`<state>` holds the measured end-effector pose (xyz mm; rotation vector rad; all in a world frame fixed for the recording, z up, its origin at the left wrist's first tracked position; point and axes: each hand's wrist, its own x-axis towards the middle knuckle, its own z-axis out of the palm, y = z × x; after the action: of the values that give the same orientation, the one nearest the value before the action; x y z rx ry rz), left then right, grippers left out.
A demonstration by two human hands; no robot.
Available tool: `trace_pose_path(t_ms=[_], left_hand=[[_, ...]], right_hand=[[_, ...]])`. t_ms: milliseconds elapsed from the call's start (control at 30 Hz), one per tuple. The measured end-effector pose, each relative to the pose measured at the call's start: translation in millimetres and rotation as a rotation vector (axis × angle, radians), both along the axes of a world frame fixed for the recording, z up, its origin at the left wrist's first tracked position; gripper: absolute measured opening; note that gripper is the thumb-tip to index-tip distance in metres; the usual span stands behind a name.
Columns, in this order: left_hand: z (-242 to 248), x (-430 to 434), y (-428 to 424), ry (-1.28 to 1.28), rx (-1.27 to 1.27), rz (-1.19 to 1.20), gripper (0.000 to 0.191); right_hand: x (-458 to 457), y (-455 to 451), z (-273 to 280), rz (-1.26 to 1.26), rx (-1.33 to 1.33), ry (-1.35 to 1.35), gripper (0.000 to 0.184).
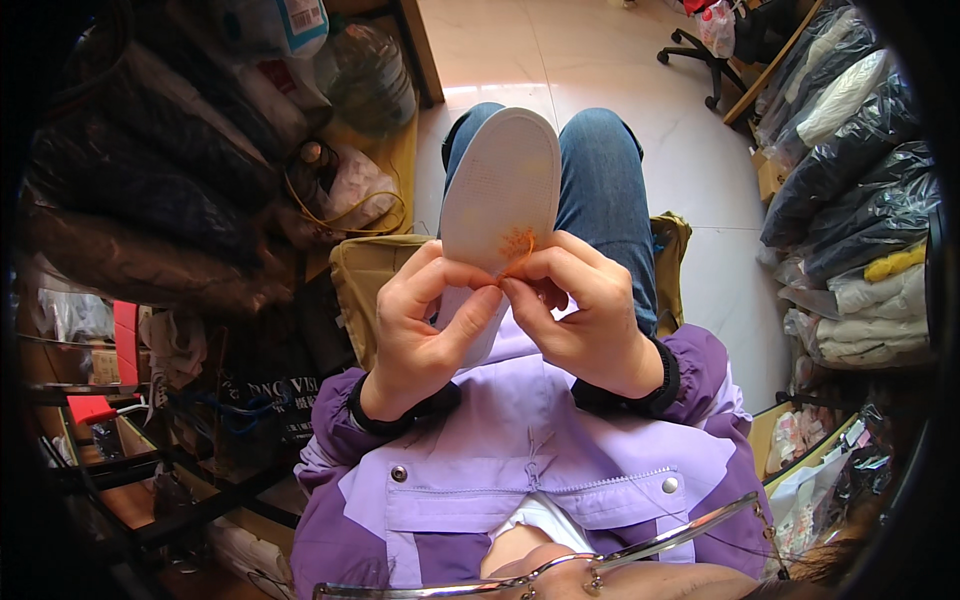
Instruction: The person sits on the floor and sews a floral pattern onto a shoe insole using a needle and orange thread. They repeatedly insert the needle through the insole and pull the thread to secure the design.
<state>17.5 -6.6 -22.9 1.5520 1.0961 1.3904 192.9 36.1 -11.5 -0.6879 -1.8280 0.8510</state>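
A pale shoe insole (501, 180) with a fine printed grid lies over my lap, its broad rounded end pointing away from me. Orange stitching (517, 241) shows on its surface near my fingers. An orange thread (531, 251) loops from there to my fingertips. My left hand (435, 315) pinches the thread between thumb and forefinger, in front of the insole. My right hand (577, 307) meets it, thumb and forefinger also closed on the thread. Whether a needle is between the fingers cannot be told. The insole's narrow end is partly hidden behind my left hand.
Plastic-wrapped garments fill shelves at the left and a rack (847, 180) at the right. A large clear plastic bottle (371, 75) and a yellow cable (337, 225) are at the upper left. Khaki fabric (375, 285) lies beside my legs. A wheeled chair base (705, 64) stands farther off.
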Motion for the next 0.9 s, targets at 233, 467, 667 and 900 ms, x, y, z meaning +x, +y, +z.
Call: trace_pose_path(t_ms=[233,467,667,900], left_hand=[[-4.5,-5.9,1.1,-0.154,-0.063,0.02,0.007],[-6.8,-11.8,1.2,-0.266,-0.228,0.121,0.009],[-7.5,-9.8,5.8,-0.16,-0.166,-0.005,0.018],[-14.7,-5.6,6.7,-0.098,-0.118,0.003,0.015]], right_hand=[[6.5,0.4,0.0,0.092,-0.068,-0.111,0.006],[13.0,4.0,1.1,0.15,-0.136,-0.137,0.004],[11.6,4.5,-0.6,0.188,-0.128,-0.147,0.006],[6.5,5.5,-4.9,0.178,-0.092,-0.121,0.007]])
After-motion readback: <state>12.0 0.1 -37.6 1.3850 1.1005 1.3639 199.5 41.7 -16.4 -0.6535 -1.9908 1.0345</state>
